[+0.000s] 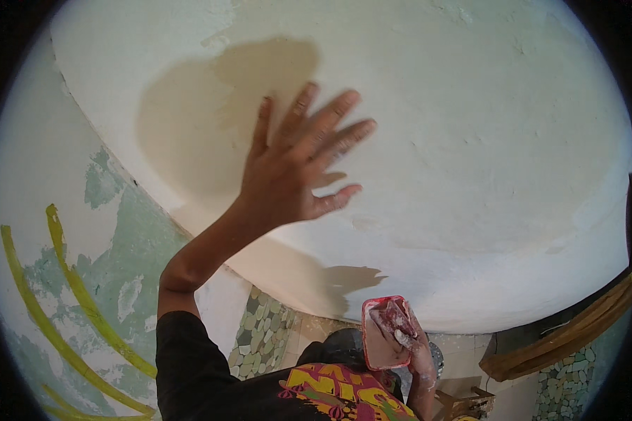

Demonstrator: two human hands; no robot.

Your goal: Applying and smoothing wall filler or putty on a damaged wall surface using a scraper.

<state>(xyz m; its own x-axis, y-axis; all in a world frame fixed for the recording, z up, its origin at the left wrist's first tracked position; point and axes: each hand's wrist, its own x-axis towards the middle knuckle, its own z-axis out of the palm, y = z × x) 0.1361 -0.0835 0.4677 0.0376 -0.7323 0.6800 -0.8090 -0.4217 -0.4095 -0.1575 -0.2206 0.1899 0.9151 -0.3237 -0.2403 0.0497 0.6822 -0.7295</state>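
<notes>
My left hand (291, 165) is raised in front of a broad cream-white wall (463, 140), palm toward it and fingers spread. Its shadow falls on the wall up and to the left, set apart from the fingers, so the hand seems off the surface. Low in front of my body, my right hand (419, 352) grips a red-rimmed tub (385, 363) by its right side. Pale pinkish paste coats the tub's inside. A dark red thing (387, 317) smeared with white lies in it; its kind is unclear. White smears mark my right fingers.
On the left stands a wall with patchy green and white paint (130, 245), crossed by curved yellow strips (77, 281). At the lower right are a long brown bundle or beam (562, 337) and a small wooden stool (467, 401). A pebble-patterned strip (262, 330) borders the floor.
</notes>
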